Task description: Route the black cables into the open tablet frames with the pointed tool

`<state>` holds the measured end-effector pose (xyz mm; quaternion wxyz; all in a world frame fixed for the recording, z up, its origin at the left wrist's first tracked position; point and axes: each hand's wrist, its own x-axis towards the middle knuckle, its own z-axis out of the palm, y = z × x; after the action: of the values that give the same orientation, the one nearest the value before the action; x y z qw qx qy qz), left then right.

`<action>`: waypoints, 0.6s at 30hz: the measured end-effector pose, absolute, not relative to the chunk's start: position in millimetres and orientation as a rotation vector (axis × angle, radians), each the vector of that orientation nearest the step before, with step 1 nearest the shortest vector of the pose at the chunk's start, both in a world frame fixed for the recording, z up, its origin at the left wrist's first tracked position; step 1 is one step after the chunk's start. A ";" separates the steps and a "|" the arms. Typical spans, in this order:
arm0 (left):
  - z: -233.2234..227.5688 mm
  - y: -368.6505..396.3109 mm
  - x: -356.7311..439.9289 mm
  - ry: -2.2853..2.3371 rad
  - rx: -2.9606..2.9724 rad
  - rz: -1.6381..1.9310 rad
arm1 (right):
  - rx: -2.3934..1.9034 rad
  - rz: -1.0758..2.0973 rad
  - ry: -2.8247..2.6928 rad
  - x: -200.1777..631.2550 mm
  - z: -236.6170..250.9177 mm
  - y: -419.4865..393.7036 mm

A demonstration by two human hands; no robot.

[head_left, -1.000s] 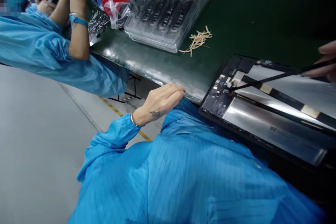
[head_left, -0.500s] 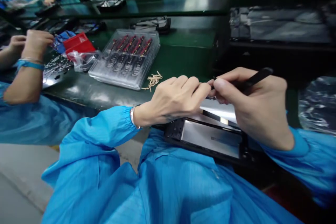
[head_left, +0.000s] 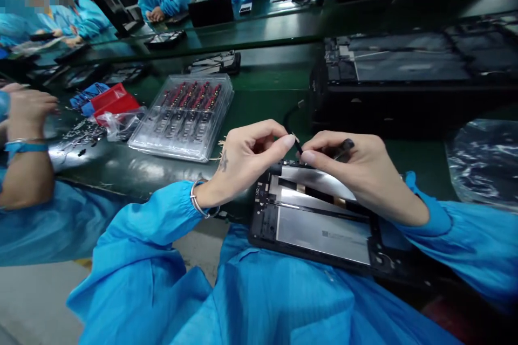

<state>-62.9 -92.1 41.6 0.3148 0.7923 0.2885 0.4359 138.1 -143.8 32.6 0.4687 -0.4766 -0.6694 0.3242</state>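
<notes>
tablet chassis (head_left: 324, 226), back cover off, lies across my lap against the near edge of the green bench (head_left: 263, 102), and everything else i place from it. above its top edge my left hand (head_left: 243, 164) and right hand (head_left: 364, 172) meet fingertip to fingertip, both pinched on a thin black strip (head_left: 292, 132) that curls up away from the chassis; my right hand also grips a slim black tool (head_left: 343, 146). the strip looks feather-light, limp and easy to kink, so i judge it wants a gentle hold by its edges near the end, never a tug. the chassis looks stiff but fragile, with bare boards and silver shielding exposed. left of the chassis on the bench sits a clear blister tray (head_left: 182, 118), its rows holding red-and-black parts. further left is a red bin (head_left: 111, 101), contents unclear, and a co-worker's hand (head_left: 26, 110). beyond the chassis stands a dark box (head_left: 404, 97).
</notes>
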 end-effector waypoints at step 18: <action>15.4 -71.9 -59.3 0.351 2.798 0.654 | -1.663 0.794 -1.990 234.0 20.6 -175.9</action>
<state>-59.3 -71.9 15.4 0.1229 0.9592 0.1203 0.2243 234.0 -175.9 20.6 0.2133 -0.5990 -0.7168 0.2861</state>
